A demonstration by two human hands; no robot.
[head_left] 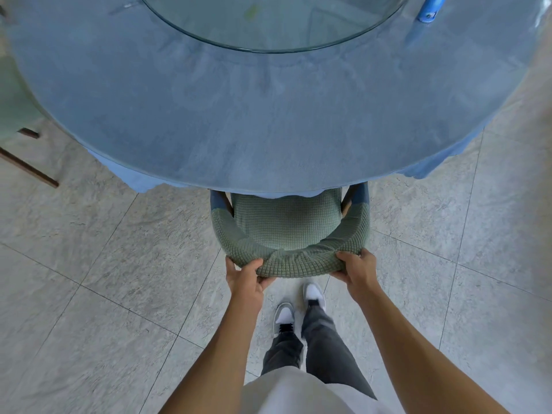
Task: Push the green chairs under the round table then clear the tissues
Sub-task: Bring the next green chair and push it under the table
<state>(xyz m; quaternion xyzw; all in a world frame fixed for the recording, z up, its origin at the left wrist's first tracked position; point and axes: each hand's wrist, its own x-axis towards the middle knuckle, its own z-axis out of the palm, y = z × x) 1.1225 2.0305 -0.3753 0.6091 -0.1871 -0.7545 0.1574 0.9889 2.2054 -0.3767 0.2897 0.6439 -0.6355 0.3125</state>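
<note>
Both bare arms reach forward and down, nearly straight, converging slightly toward the hands. The left hand (245, 274) grips the chair (286, 231) backrest at its left rear curve, thumb on top, fingers curled underneath. The right hand (357, 268) grips the right rear curve the same way, thumb over the rim. Both wrists are roughly level, knuckles facing up.

One green chair (291, 234), its seat partly under the table edge. One round table (239, 130), carrying one round glass turntable (268, 22). Two hands: left hand (246, 277) and right hand (357, 271), both on the chair's back rail. Two shoes (284, 316). One blue object (430, 8) at the table's far right, cut off by the frame. One dark wooden frame (28, 167) at far left.
</note>
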